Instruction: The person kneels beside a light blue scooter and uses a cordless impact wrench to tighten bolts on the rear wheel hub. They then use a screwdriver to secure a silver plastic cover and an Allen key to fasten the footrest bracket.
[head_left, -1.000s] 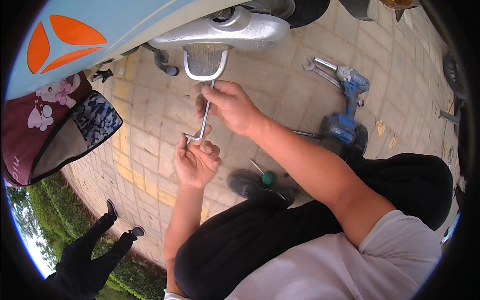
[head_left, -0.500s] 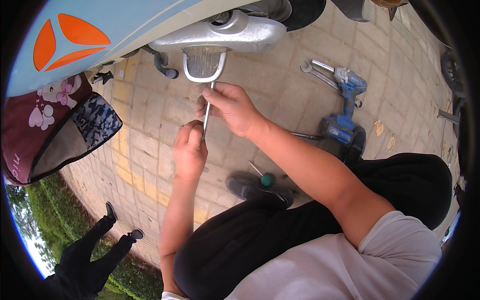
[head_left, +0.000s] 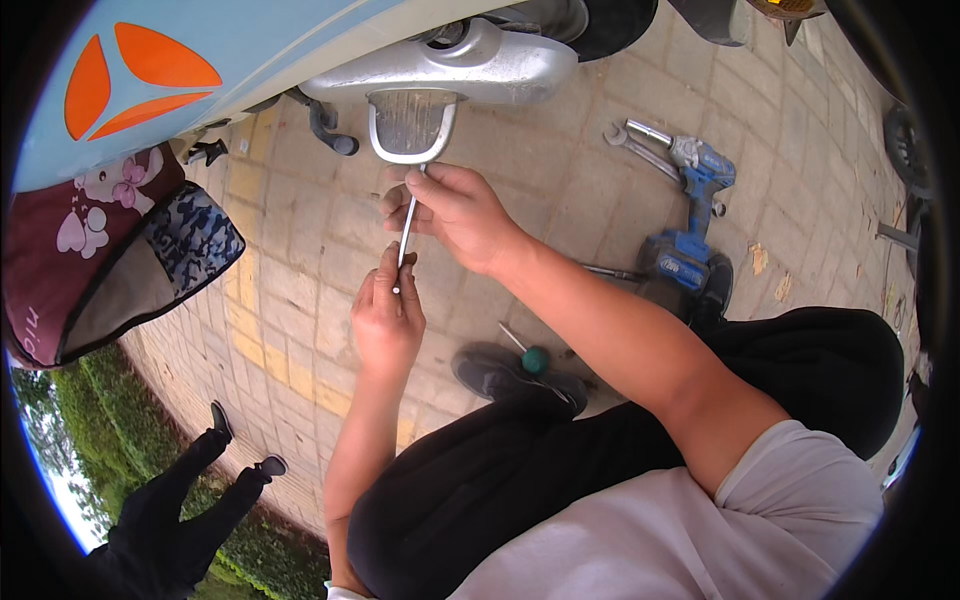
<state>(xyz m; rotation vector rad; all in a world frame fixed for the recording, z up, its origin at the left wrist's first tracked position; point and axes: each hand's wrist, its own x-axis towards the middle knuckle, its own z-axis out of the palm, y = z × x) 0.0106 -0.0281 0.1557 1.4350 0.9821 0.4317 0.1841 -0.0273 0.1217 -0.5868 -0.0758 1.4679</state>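
Observation:
A thin, straight metal rod (head_left: 408, 228) runs between my two hands, slanting down from a silver U-shaped footrest (head_left: 411, 158). My right hand (head_left: 458, 217) pinches the rod near its upper end, just beneath the footrest; whether the rod touches it I cannot tell. Lower down, my left hand (head_left: 387, 325) has its thumb and fingers closed around the rod. The rod's small bright lower end shows between those fingers. Above the footrest is a silver housing (head_left: 480, 68) on the underside of a light blue vehicle body (head_left: 270, 45).
On the paving lie a blue cordless impact wrench (head_left: 690, 240) with a socket, a spanner (head_left: 640, 148) and a green-handled screwdriver (head_left: 535, 358) by my shoe. A maroon padded cover (head_left: 100, 250) hangs at left. Another person's legs (head_left: 190, 480) stand at lower left, near a hedge.
My left hand has moved slightly right and changed its grip, so the rod's lower end now shows. The rod leans more to the left at its bottom. My right hand has hardly moved.

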